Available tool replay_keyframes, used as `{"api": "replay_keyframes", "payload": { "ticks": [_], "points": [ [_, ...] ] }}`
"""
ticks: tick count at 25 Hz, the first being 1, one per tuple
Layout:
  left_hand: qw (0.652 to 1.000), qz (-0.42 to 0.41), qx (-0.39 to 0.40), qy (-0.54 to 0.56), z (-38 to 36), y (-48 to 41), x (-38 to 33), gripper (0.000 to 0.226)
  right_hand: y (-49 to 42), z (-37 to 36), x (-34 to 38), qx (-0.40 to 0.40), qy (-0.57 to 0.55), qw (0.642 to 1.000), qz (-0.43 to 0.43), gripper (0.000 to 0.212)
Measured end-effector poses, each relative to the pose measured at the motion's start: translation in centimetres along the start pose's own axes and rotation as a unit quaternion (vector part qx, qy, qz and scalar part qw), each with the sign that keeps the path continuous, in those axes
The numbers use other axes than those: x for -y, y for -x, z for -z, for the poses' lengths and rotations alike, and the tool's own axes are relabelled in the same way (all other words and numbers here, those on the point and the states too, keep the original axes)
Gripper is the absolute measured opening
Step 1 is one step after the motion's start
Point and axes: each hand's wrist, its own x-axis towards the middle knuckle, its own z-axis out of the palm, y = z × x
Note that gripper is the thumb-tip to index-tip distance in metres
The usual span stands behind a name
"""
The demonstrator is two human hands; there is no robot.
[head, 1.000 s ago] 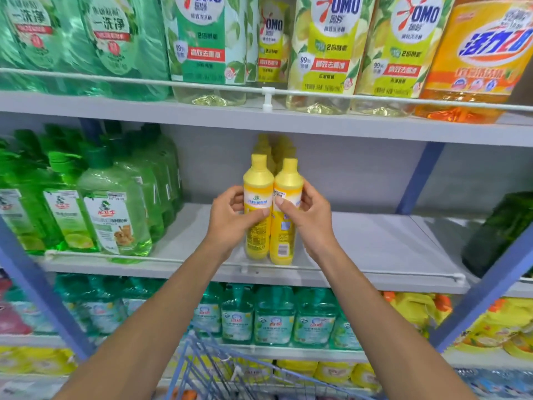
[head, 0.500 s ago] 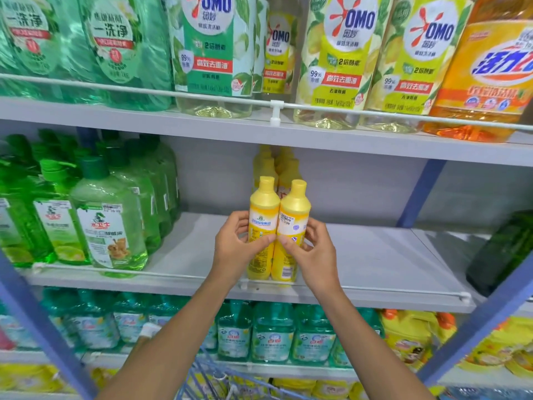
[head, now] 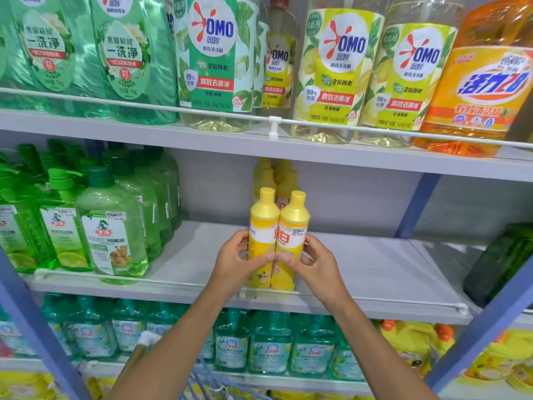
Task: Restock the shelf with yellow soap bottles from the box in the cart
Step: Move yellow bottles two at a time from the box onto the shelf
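Now seating yellow soap bottles (head: pixel 263 223) on shelf (head: pixel 360 269) (one gripped in left hand (head: pixel 233 264), one in right hand (head: pixel 317 267)); next, releasing without toppling.

Left hand (head: pixel 238 262): grips the left side of the pair of yellow soap bottles (head: pixel 288 226), fingers curled round that side, thumb laid across the front.
Right hand (head: pixel 315 265): grips the right side of the pair, fingers curled round it, thumb across the front.
Thumbs: tips almost meet at the seam between the two bottles.
Left forearm (head: pixel 178 342): bare, reaches up from below-left of the pair.
Right forearm (head: pixel 366 342): bare, reaches up from below-right of the pair.
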Motion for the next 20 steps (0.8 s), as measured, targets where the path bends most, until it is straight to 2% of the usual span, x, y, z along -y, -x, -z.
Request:
{"api": "replay_keyframes", "payload": {
  "ticks": [2,6,8,10,14,20],
  "points": [
    [1.0,-0.005,0.003,-0.008,-0.1,-0.1,0.2,0.053,0.0,-0.5,-0.1,-0.024,0.015,1.0,0.008,0.056],
    [0.998,0.016,0.047,-0.04,1.8,-0.7,-0.1,0.06,-0.4,0.1,0.0,-0.003,-0.001,1.0,-0.011,0.057],
    [0.997,0.016,0.056,-0.045,2.1,-0.5,-0.2,0.054,-0.2,0.4,0.1,0.0,0.003,1.0,-0.019,0.057],
    [0.997,0.006,0.04,-0.062,2.0,-0.1,0.0,0.049,0.4,0.1,-0.1,-0.015,0.036,0.999,-0.013,0.059],
    [0.999,0.009,-0.002,-0.049,0.5,1.3,0.4,0.059,2.2,-1.1,-1.8,-0.073,0.146,0.987,-0.007,0.066],
    [0.997,0.027,-0.042,-0.059,-0.4,0.6,1.2,0.061,1.6,-0.4,-2.2,-0.046,0.128,0.991,-0.022,0.066]
  ]
}}
